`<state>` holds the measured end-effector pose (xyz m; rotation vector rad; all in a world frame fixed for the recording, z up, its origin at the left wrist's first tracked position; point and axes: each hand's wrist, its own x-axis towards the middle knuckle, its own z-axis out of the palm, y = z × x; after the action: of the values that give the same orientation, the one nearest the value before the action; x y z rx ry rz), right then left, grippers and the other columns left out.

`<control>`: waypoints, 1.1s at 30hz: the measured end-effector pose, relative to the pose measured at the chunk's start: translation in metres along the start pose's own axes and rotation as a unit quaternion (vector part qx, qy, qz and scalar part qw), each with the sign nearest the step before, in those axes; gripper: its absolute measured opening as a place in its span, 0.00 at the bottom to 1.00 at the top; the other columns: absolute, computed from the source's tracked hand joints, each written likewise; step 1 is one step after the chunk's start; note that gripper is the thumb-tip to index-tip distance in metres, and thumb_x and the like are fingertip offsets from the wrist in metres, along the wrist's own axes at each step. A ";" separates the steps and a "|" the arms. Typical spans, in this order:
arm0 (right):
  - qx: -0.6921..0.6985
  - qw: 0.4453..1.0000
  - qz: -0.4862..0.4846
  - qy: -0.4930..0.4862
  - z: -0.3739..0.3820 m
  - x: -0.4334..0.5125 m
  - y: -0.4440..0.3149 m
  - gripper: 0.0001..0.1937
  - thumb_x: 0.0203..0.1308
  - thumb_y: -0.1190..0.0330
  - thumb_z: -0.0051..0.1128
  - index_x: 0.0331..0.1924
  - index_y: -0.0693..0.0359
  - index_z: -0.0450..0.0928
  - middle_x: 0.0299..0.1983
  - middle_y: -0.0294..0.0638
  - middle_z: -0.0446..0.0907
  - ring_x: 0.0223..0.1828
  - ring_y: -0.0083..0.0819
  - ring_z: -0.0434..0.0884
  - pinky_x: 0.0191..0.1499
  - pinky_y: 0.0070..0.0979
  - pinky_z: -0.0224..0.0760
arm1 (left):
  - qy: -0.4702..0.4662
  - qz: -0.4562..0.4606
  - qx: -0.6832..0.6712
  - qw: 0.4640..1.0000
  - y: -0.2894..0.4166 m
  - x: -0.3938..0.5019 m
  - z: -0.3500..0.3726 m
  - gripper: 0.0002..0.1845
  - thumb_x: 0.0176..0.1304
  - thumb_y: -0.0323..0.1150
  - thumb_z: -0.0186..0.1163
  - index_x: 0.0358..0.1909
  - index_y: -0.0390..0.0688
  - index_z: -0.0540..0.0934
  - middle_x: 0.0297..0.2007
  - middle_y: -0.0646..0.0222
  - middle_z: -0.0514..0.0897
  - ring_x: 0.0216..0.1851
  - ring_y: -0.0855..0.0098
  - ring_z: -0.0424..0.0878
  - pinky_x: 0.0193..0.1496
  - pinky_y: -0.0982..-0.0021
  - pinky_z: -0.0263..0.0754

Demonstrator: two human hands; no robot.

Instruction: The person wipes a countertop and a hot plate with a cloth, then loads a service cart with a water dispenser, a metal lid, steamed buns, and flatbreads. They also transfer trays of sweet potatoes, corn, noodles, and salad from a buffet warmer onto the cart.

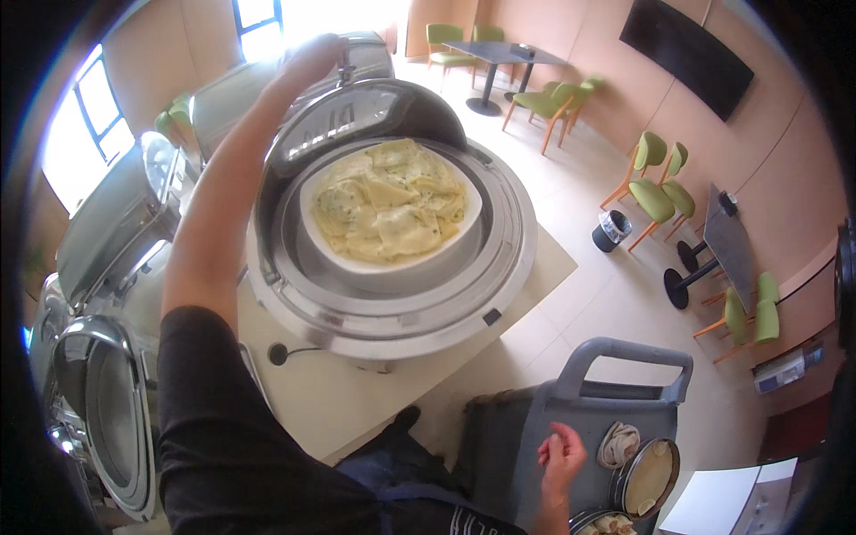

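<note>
A round steel chafing dish (408, 334) stands on the pale counter with its glass-topped lid (374, 110) raised. Inside it sits a white bowl (473, 221) full of flat, folded pale dumplings or wide noodles (394, 200) flecked with green. My left hand (319, 59) reaches to the handle at the lid's far top; glare and the angle hide how its fingers lie. Over the grey utility cart, my right hand (562, 458) has partly curled fingers and nothing in it. Near it on the cart are a crumpled cloth (618, 445) and a round steamer basket (647, 478).
More steel chafing dishes (107, 401) line the counter (307, 394) at left. The grey cart (508, 428) stands at right, with filled rolls (608, 525) in another round container. Beyond are a waste bin (611, 231), green chairs (652, 199) and dark tables (729, 247).
</note>
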<state>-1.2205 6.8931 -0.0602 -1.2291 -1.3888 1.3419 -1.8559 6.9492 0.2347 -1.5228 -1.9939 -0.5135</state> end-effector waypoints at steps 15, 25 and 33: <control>-0.339 0.818 -0.447 -0.126 0.249 0.256 -0.189 0.10 0.55 0.75 0.46 0.38 0.68 0.79 0.25 0.53 0.78 0.27 0.45 0.79 0.34 0.36 0.73 | -0.337 -0.309 -0.327 0.827 0.058 -0.179 -0.030 0.18 0.65 0.27 0.44 0.56 0.32 0.67 0.24 0.57 0.81 0.25 0.66 0.83 0.24 0.68 0.79; -0.494 0.772 -0.328 -0.231 0.327 0.319 -0.178 0.13 0.56 0.68 0.46 0.30 0.70 0.80 0.33 0.62 0.79 0.40 0.56 0.80 0.45 0.45 0.73 | -0.302 -0.547 -0.492 0.606 0.060 -0.216 0.026 0.10 0.66 0.31 0.49 0.45 0.35 0.68 0.29 0.62 0.77 0.21 0.70 0.79 0.18 0.72 0.71; -0.299 0.864 -0.338 -0.225 0.311 0.307 -0.172 0.15 0.55 0.67 0.48 0.20 0.70 0.77 0.18 0.58 0.75 0.21 0.54 0.77 0.28 0.42 0.70 | -0.227 -0.521 -0.491 0.660 0.060 -0.231 0.031 0.05 0.60 0.27 0.53 0.36 0.37 0.70 0.15 0.69 0.70 0.11 0.75 0.65 0.13 0.73 0.55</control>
<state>-1.5973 7.1454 0.0637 -0.6458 -2.4160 0.7179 -1.7621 6.8140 0.0591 -0.7130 -3.1609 -2.1336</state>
